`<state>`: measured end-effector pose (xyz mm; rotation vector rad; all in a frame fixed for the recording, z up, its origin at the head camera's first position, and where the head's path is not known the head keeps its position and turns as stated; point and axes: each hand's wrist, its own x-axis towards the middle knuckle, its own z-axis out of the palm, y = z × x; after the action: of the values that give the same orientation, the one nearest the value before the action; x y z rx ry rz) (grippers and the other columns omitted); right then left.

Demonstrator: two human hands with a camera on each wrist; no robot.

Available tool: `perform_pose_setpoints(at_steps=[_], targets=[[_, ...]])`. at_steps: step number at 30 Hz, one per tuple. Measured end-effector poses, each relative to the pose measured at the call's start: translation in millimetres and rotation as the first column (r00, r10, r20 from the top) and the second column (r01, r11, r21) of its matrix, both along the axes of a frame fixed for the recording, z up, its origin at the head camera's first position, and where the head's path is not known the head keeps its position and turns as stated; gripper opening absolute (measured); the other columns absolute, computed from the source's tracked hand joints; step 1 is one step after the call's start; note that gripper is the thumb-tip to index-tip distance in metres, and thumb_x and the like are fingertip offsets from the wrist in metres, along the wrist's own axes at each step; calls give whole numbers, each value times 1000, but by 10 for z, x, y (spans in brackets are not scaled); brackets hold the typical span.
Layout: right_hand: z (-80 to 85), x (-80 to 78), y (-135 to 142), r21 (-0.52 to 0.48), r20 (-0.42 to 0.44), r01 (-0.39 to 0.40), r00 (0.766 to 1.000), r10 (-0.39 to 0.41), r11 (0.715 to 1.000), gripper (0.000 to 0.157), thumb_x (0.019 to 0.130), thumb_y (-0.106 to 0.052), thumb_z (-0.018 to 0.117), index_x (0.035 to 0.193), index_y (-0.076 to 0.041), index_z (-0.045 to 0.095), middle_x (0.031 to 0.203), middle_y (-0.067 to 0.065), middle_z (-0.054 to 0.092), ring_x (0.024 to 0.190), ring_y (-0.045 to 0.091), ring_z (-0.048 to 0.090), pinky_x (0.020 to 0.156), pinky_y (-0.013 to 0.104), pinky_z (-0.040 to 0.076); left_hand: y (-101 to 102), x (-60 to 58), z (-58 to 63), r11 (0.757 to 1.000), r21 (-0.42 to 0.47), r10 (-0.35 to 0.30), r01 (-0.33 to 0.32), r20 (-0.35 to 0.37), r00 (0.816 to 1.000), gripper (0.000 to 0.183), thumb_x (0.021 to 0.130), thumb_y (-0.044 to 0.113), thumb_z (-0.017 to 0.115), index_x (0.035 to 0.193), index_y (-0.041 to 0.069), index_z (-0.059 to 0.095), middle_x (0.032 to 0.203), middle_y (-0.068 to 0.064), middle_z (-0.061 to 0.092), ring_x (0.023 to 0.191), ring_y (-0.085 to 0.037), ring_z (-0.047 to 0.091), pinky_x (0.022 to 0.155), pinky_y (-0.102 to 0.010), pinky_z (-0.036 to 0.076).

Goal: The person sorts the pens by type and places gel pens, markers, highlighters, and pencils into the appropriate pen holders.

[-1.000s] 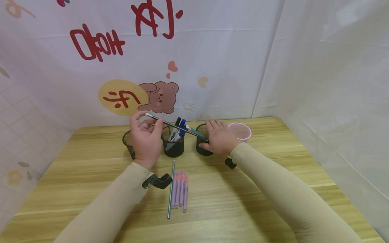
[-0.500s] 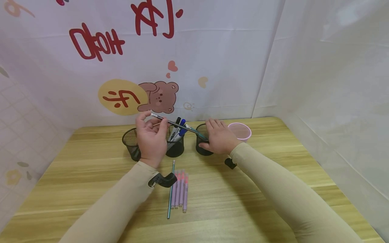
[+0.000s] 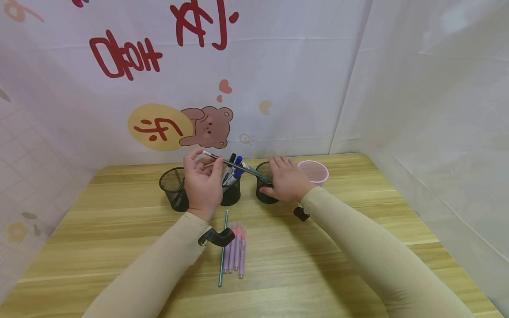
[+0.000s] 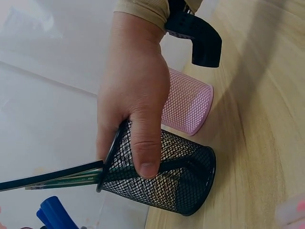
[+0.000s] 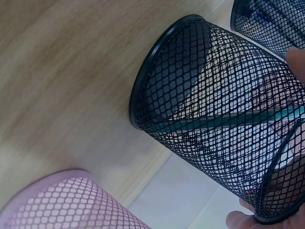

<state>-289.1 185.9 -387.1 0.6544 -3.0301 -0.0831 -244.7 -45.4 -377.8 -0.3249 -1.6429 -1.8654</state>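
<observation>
My left hand (image 3: 204, 187) pinches a dark pencil (image 3: 233, 164) with a white eraser end. The pencil slants down rightward, and its lower end reaches the rim of a black mesh pen holder (image 3: 265, 195). My right hand (image 3: 288, 179) grips that pen holder from the right, its thumb on the near side in the left wrist view. Green pencils (image 4: 71, 180) lean inside the same holder, one crossing behind the mesh in the right wrist view. Behind my left hand, another black mesh holder (image 3: 231, 196) bears blue-capped and black-capped markers (image 3: 237, 165).
A third black mesh holder (image 3: 171, 191) stands at the left, and a pink mesh holder (image 3: 313, 170) at the right. On the wooden table (image 3: 302, 274) lie a green pencil (image 3: 221, 265) and several purple highlighters (image 3: 237, 254). A printed cloth (image 3: 278, 66) hangs behind.
My left hand has moved rightward with the dark pencil, towards the holder in my right hand. The left-hand black holder now shows more fully. My right hand has stayed put.
</observation>
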Motion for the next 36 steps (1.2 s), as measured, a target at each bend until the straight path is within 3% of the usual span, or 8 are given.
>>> perform_pose_setpoints(at_steps=[5, 11, 14, 18, 23, 27, 33, 36], targets=[[-10, -10, 0, 3, -2, 2, 1000, -2, 1000, 104, 98, -69, 58, 164, 4, 25, 170, 23, 30, 159, 43, 29, 132, 55, 23, 27, -5, -23, 1000, -18, 8, -8, -2, 1000, 47, 101, 2, 67, 139, -3, 39, 103, -3, 66, 85, -17, 76, 82, -19, 61], [-26, -26, 5, 9, -9, -1, 1000, 1, 1000, 105, 98, -70, 58, 164, 4, 24, 170, 23, 30, 158, 42, 30, 131, 55, 24, 52, 2, -36, 999, -34, 14, -14, -5, 1000, 43, 101, 2, 67, 137, 1, 43, 105, -14, 67, 82, -2, 73, 81, -19, 61], [-29, -29, 5, 10, -6, 1, 1000, -1, 1000, 104, 98, -70, 57, 164, 4, 24, 170, 23, 30, 159, 42, 30, 131, 55, 24, 56, 12, -39, 999, -47, 17, -17, -4, 1000, 43, 102, 2, 66, 137, 1, 43, 105, -18, 67, 82, 0, 73, 81, -18, 61], [-30, -33, 7, 15, -7, 0, 1000, 0, 1000, 104, 98, -70, 56, 164, 4, 24, 171, 23, 30, 159, 42, 29, 132, 55, 24, 63, 11, -54, 999, -51, 9, -9, -3, 1000, 41, 102, 2, 65, 137, 0, 44, 104, -16, 66, 83, -6, 74, 81, -18, 61], [-30, -29, 7, 18, -8, 0, 1000, 0, 1000, 104, 99, -70, 56, 164, 4, 23, 171, 23, 29, 159, 41, 28, 132, 55, 23, 71, -2, -83, 999, -52, 4, -4, 7, 1000, 39, 103, 2, 65, 136, 1, 46, 100, -4, 65, 85, -16, 76, 83, -27, 63], [-25, -23, 6, 20, -8, 0, 1000, 1, 1000, 105, 99, -70, 56, 165, 4, 22, 171, 22, 29, 160, 41, 28, 132, 54, 23, 73, -10, -101, 998, -65, 12, -11, 11, 1000, 38, 103, 3, 64, 136, -1, 46, 100, -5, 64, 86, -22, 76, 84, -24, 63], [-18, -19, 11, 17, -16, -6, 1000, 6, 1000, 105, 98, -70, 58, 164, 4, 24, 170, 23, 30, 159, 41, 30, 131, 55, 24, 76, -1, -111, 997, -77, 7, -5, 28, 1000, 36, 104, 3, 63, 136, -2, 47, 102, -9, 64, 84, -2, 72, 85, -17, 60], [-18, -19, 9, 18, -20, -6, 1000, 7, 1000, 105, 97, -70, 58, 164, 4, 24, 170, 23, 31, 159, 41, 30, 131, 55, 24, 82, 3, -121, 996, -86, 12, -9, 36, 999, 35, 104, 3, 63, 136, -2, 48, 102, -11, 64, 84, 2, 71, 84, -16, 60]])
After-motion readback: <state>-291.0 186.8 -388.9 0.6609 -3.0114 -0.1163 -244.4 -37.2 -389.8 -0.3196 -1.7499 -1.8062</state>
